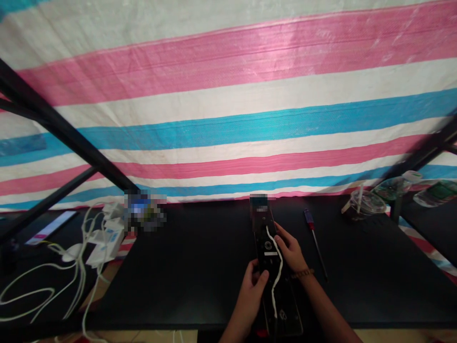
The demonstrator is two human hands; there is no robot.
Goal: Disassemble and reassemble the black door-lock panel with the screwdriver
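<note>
The panel [272, 267] is held between both hands at the table's [185, 267] near edge, its long axis running near to far, with the far end tipped slightly left. Its left side is gripped by the left hand [251, 286], its right side, farther up, by the right hand [292, 250]. The white cable [280, 262] along its face is lain closest to by the right thumb; whether it is touched cannot be told. The panel's far tip is blurred by pixelation; its underside and some fingertips are hidden.
</note>
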